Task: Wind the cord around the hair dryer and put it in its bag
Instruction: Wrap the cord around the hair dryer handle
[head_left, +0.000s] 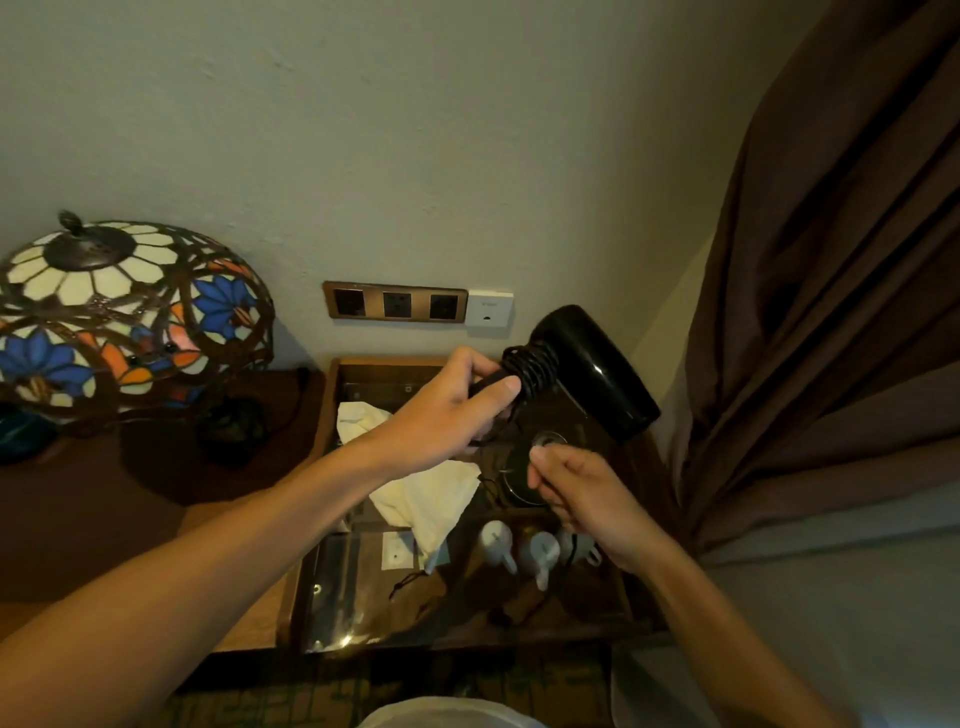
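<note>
Seen from the head camera, a person stands over a glass-topped wooden tray (322, 525) set against a pale wall, holding a black dryer (592, 374) above it. The left hand (447, 410) is wrapped around the dryer's handle, thumb laid along the top, fingers curled under; the barrel points up and right toward a brown curtain (831, 312). The black cord (535, 371) sits in tight coils around the handle just below the barrel, touching the left thumb. The right hand (582, 493), lower and nearer the camera, is closed with thumb and forefinger pressed together, pinching what looks like the loose length of cord; a thin black strand hangs below that hand to the tray, though in the dim light the strand is hard to follow. A cream cloth bag (426, 493) lies crumpled on the tray beneath the left wrist, partly hidden by the forearm, apart from the dryer. Two small white bottles (519, 551) lie near the tray's right side, just beneath the right hand. A stained-glass lamp (130, 312) with blue and orange flowers stands on the dark table to the left. A row of three sockets (396, 302) is fixed to the wall behind the tray, with a white plate beside it.
</note>
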